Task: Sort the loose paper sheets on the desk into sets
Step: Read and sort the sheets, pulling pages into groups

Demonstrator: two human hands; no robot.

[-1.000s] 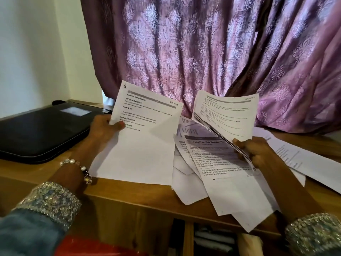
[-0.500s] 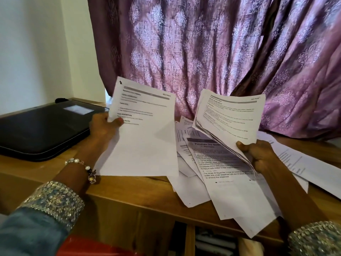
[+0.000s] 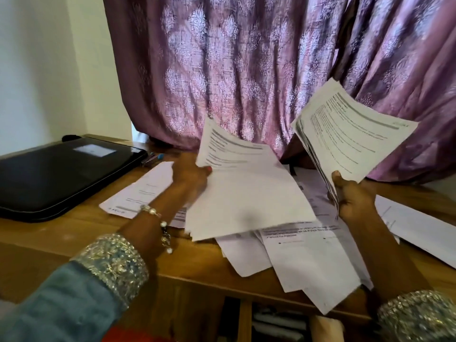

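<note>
Overhanging the near edge of the wooden desk (image 3: 74, 233), a heap of loose sheets (image 3: 308, 262) lies fanned between the two forearms. Above that heap the left hand (image 3: 191, 178) pinches one printed sheet (image 3: 246, 193) by its left edge, thumb on top, so the page slants out to the right of the grip, while the right hand (image 3: 352, 201) clasps a thick stack of pages (image 3: 350, 141) at its lower corner, the stack rising up and away. Farther left lie another sheet (image 3: 143, 191) flat on the desk and a black case (image 3: 56, 174), with a purple curtain (image 3: 246, 70) behind.
</note>
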